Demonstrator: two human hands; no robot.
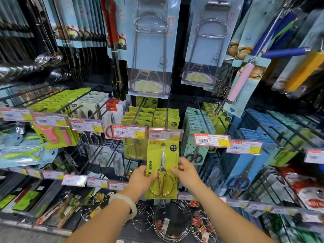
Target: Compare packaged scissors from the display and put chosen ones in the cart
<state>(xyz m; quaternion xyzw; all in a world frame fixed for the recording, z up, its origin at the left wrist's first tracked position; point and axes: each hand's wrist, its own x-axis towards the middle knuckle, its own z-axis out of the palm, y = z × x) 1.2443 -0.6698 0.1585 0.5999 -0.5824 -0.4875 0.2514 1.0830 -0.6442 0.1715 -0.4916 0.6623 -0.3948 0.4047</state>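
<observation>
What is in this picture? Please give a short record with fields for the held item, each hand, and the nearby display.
held item: yellow-green card package of gold-handled scissors, upright, in front of the display
left hand: left hand grips the package's left edge; pale bangle on the wrist
right hand: right hand grips the package's right edge
display: same yellow-green packages hang on hooks behind; red-bordered price tag to the upper left
cart: not in view

Dark pegboard wall (177, 50), black wire hooks (280, 123), red-edged price tags (129, 132)
</observation>
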